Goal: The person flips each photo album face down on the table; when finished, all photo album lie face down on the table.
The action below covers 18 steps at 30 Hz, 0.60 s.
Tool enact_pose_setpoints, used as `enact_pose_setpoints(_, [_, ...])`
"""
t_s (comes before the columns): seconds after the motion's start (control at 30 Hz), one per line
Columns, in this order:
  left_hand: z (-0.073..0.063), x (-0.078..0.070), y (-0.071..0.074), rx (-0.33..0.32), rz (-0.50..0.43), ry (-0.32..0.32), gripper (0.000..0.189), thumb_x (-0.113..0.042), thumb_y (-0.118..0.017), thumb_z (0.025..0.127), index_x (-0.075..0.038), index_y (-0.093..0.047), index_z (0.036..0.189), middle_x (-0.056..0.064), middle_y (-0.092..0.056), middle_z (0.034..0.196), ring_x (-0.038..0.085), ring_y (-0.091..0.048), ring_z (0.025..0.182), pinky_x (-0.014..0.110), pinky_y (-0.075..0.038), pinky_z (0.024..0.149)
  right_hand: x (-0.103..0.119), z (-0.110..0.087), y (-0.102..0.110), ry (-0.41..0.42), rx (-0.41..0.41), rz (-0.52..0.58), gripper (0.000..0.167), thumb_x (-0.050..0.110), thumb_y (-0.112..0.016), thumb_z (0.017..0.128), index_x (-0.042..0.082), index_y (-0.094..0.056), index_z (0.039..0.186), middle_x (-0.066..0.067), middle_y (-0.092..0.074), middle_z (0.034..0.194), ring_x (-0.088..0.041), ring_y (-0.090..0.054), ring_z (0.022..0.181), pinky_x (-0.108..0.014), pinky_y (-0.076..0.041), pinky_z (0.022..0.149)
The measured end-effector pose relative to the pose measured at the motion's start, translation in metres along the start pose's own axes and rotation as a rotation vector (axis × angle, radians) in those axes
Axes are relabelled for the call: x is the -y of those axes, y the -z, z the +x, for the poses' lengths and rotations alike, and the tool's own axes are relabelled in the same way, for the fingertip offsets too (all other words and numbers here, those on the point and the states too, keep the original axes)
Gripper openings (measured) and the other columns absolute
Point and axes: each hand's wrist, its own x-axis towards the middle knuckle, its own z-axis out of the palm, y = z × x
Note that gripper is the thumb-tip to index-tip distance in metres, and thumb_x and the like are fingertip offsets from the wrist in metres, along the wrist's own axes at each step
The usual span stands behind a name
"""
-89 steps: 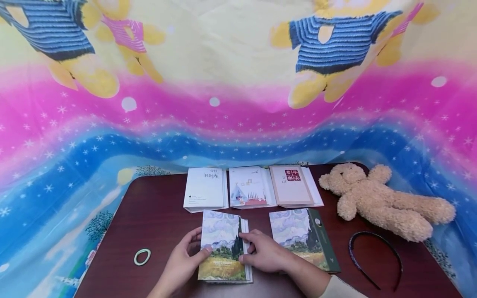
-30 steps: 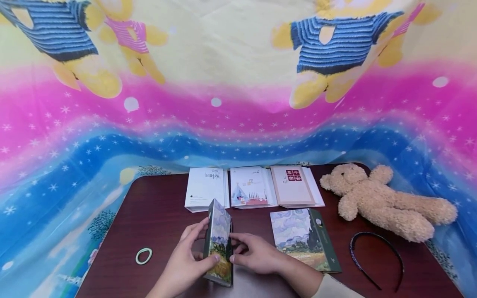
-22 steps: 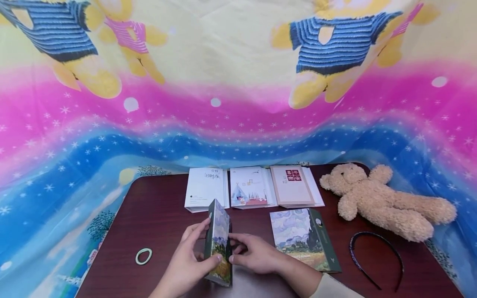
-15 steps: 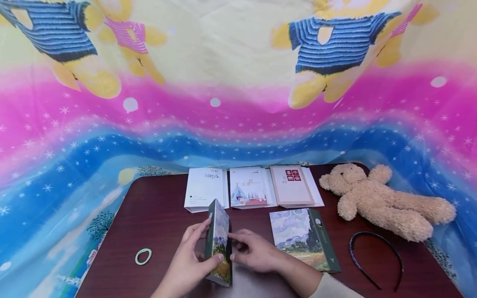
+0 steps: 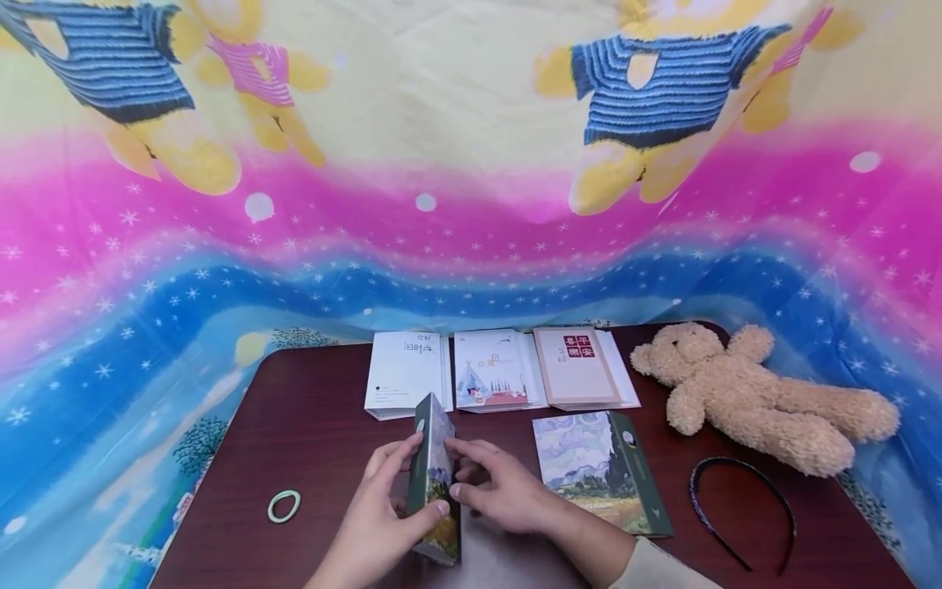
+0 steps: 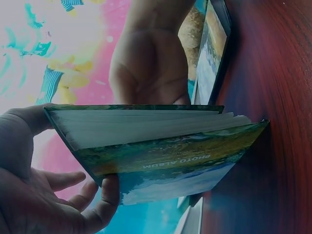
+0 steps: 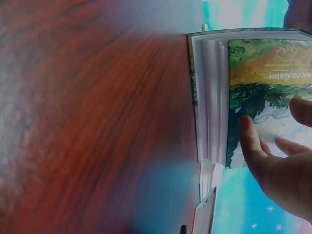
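A photo album [image 5: 440, 470] with a painted landscape cover and dark green spine stands on edge on the table, its page edges facing down. My left hand [image 5: 386, 507] grips it by the spine side, thumb on one cover and fingers on the other. In the left wrist view white pages show between the album's covers [image 6: 170, 185]. On the other side, my right hand [image 5: 508, 491] has its fingertips at the landscape cover, not wrapped round it; in the right wrist view its fingers [image 7: 251, 139] overlap the printed cover. A matching album [image 5: 577, 458] lies flat beyond my right wrist.
Along the back of the dark red table [image 5: 316, 401] lie a white album [image 5: 405, 372], a tent-print album [image 5: 489, 372] and a pinkish album [image 5: 577, 372]. A teddy bear [image 5: 751, 401] and black headband [image 5: 693, 491] lie right. A pale green hair tie [image 5: 271, 509] lies left.
The album, which faced upward three seconds ago, has been tipped up onto its edge. In the last half second my right hand has shifted slightly up along the cover.
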Motion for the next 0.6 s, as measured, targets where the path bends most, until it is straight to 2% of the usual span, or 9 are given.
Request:
enact_pose_setpoints(0.17, [0.0,-0.002,-0.003,-0.008,0.002,-0.022,0.083,-0.021,-0.09,0.08,-0.018,-0.051,0.153,0.007,-0.047,0.144,0.028,-0.05,0.125,0.029,-0.055,0.069,0.006,-0.001,0.0,0.035,-0.042,0.038,0.062,0.016,-0.072,0.099,0.019,-0.047,0.156,-0.01,-0.056,0.139,-0.027,-0.066,0.112,-0.025,-0.058,0.084])
enact_pose_setpoints(0.37, [0.0,-0.004,-0.007,0.002,-0.002,-0.019,0.086,-0.022,-0.091,0.079,-0.021,-0.049,0.154,0.007,-0.044,0.147,0.03,-0.05,0.126,0.029,-0.056,0.07,0.01,-0.003,0.001,0.052,-0.043,0.035,0.065,0.017,-0.069,0.1,0.022,-0.043,0.159,-0.011,-0.054,0.138,-0.019,-0.067,0.109,-0.03,-0.057,0.088])
enact_pose_setpoints(0.6, [-0.001,-0.005,-0.014,-0.014,0.0,-0.047,0.085,-0.025,-0.091,0.08,-0.026,-0.049,0.154,0.004,-0.043,0.149,0.031,-0.049,0.127,0.029,-0.056,0.071,0.016,-0.006,0.003,0.054,-0.065,0.074,0.068,0.018,-0.068,0.101,0.024,-0.038,0.162,-0.013,-0.053,0.138,-0.019,-0.067,0.108,-0.03,-0.055,0.09])
